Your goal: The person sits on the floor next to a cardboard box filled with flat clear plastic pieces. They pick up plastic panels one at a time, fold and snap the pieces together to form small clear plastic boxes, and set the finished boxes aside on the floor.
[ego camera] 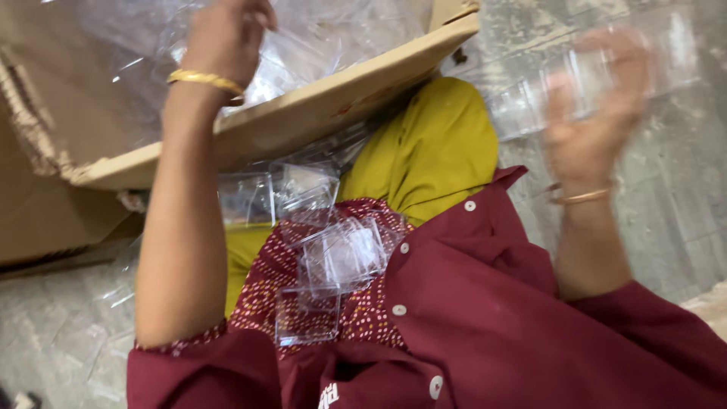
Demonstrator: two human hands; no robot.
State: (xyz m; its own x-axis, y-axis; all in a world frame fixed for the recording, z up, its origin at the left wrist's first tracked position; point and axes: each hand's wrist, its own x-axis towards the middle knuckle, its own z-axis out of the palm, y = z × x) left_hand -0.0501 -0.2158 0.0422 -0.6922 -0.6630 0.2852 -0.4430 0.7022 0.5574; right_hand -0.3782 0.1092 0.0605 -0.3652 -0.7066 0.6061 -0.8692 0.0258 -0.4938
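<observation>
The right hand [598,113] is blurred, but its fingers curl around a clear box [598,72], held up over the bare floor [674,197] on the right. The left hand [223,34] reaches into the carton [303,113] on the far left; its fingertips are cut off at the top edge, so I cannot tell its grip. More clear boxes [333,261] lie piled on the lap [363,303], near the carton's edge.
</observation>
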